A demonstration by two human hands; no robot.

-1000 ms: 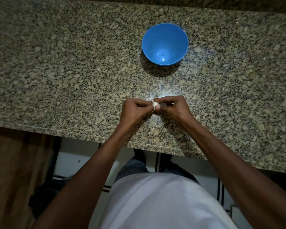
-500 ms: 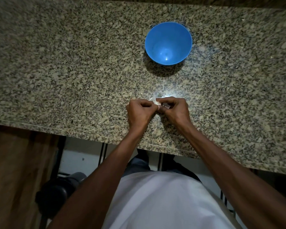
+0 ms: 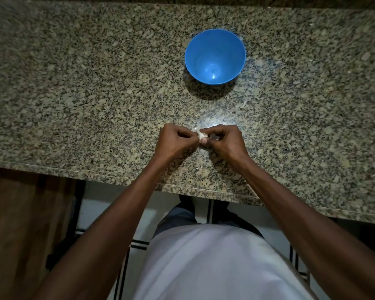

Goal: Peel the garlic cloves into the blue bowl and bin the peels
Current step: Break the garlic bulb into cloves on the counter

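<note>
Two hands meet in the middle, just above the speckled stone surface (image 3: 78, 87). The left hand (image 3: 175, 140) has its fingers curled in, and its fingertips pinch a small white garlic clove (image 3: 201, 135). The right hand (image 3: 226, 140) is curled too, and its thumb and first finger pinch the same clove from the other side. So each grip is closed tight on the clove, which sits between the two hands and is mostly hidden by the fingers. A thin bit of pale peel (image 3: 197, 130) sticks up from the top of the clove.

The blue bowl (image 3: 232, 46) stands upright on the surface, farther from the person than the hands and well apart from them. Its inside looks bare, with only a small spot of light at the bottom. A dark shadow lies on the surface in front of it.

A bright shine sits on the stone just past the hands. Below the edge of the surface a white shirt (image 3: 214, 263) shows, and a tiled floor (image 3: 136, 226) with dark lines.
</note>
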